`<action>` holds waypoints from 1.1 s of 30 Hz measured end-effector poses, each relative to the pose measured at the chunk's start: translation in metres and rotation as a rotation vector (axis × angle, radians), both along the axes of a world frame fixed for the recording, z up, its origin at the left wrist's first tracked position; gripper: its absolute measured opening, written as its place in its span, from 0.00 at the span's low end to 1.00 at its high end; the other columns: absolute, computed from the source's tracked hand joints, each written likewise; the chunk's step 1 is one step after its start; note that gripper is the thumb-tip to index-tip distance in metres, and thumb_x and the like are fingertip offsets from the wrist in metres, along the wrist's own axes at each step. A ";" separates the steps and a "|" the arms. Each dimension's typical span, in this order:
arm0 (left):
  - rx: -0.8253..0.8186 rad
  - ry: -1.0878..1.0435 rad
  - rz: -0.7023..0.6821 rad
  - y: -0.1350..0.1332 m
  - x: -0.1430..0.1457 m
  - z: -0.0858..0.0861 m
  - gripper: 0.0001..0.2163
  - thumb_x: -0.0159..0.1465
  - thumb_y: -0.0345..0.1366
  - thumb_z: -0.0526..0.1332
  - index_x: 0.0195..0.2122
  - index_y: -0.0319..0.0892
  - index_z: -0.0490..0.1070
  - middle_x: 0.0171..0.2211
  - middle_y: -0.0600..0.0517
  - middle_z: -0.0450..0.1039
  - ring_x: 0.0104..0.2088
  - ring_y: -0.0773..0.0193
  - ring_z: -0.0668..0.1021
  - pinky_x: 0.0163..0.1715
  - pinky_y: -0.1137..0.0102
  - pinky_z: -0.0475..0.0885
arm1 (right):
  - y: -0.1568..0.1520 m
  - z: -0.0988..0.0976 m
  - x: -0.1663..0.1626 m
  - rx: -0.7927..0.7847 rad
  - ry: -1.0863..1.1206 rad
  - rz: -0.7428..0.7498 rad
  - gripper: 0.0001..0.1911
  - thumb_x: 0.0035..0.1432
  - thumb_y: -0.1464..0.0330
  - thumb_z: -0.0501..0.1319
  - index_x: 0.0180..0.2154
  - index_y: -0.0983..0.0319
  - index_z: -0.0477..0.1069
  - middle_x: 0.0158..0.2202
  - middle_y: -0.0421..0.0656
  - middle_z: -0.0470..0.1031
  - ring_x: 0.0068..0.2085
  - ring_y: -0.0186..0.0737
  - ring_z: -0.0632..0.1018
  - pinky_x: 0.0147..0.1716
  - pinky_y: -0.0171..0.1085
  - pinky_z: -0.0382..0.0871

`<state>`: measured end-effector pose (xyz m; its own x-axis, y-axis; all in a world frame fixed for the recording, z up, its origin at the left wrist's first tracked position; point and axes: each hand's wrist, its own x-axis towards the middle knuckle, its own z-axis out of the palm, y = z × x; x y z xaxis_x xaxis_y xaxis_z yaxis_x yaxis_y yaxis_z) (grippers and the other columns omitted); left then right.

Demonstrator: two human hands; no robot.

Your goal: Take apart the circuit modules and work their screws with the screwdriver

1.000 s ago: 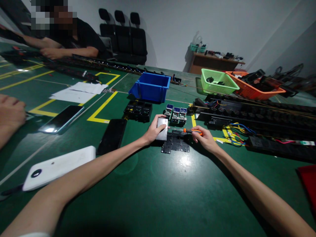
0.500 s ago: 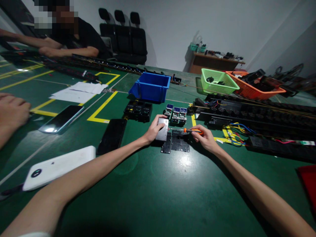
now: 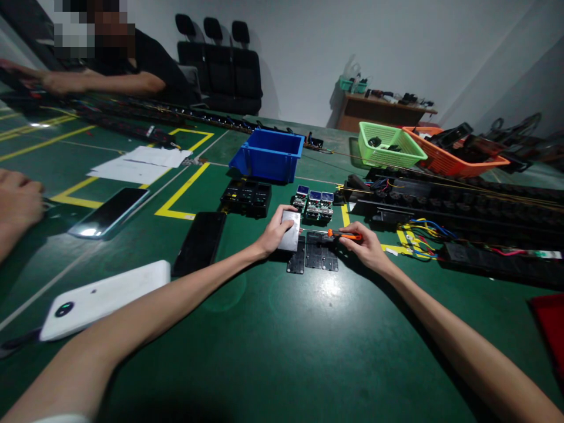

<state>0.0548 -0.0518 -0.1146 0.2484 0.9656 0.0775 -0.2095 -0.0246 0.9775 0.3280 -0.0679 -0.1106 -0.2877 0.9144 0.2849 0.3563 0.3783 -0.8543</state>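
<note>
My left hand [image 3: 274,234] is closed on a small grey metal plate [image 3: 291,230], holding it upright on the green table [image 3: 273,329]. My right hand [image 3: 363,245] grips an orange-handled screwdriver [image 3: 343,235], its tip pointing left toward the plate. Beneath and between both hands lies a flat black plastic frame [image 3: 318,257], split into pieces. Just behind it stand three small circuit modules with blue displays [image 3: 315,204].
A blue bin [image 3: 269,154], a black socket block [image 3: 247,197], a dark phone [image 3: 200,242], a white device [image 3: 103,298], another phone [image 3: 110,211] and papers [image 3: 141,163] lie left. Green [image 3: 388,145] and orange baskets [image 3: 453,154], power strips [image 3: 462,207] and wires [image 3: 420,238] sit right. Other people's hands [image 3: 17,202] are at left.
The black frame's left piece has come apart from the rest. My hands have barely moved. The far person's arm has stretched out to the left.
</note>
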 end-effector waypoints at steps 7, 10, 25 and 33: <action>0.002 0.066 0.014 0.002 0.000 -0.004 0.18 0.62 0.41 0.56 0.52 0.45 0.56 0.33 0.52 0.72 0.30 0.66 0.78 0.31 0.70 0.73 | -0.004 0.006 -0.002 -0.072 0.010 0.009 0.13 0.56 0.60 0.64 0.41 0.60 0.71 0.32 0.40 0.71 0.26 0.32 0.69 0.26 0.33 0.64; 0.027 0.091 0.022 0.003 -0.001 -0.007 0.18 0.62 0.42 0.57 0.52 0.46 0.57 0.37 0.52 0.71 0.32 0.66 0.77 0.32 0.70 0.73 | -0.003 0.006 -0.002 -0.121 0.052 0.010 0.13 0.57 0.58 0.63 0.41 0.59 0.72 0.33 0.40 0.71 0.28 0.34 0.70 0.27 0.34 0.66; 0.043 0.124 0.041 0.001 0.000 -0.007 0.17 0.63 0.44 0.57 0.51 0.46 0.60 0.39 0.51 0.71 0.34 0.64 0.74 0.36 0.68 0.71 | 0.002 0.000 0.002 -0.124 0.182 -0.066 0.15 0.54 0.58 0.66 0.39 0.60 0.70 0.26 0.36 0.69 0.25 0.32 0.69 0.27 0.34 0.64; 0.052 0.131 0.040 0.001 -0.001 -0.007 0.16 0.63 0.44 0.57 0.50 0.46 0.60 0.39 0.51 0.70 0.35 0.64 0.74 0.37 0.68 0.72 | 0.002 0.000 0.002 -0.076 0.151 -0.076 0.16 0.52 0.58 0.68 0.38 0.60 0.70 0.33 0.39 0.70 0.27 0.33 0.71 0.27 0.34 0.67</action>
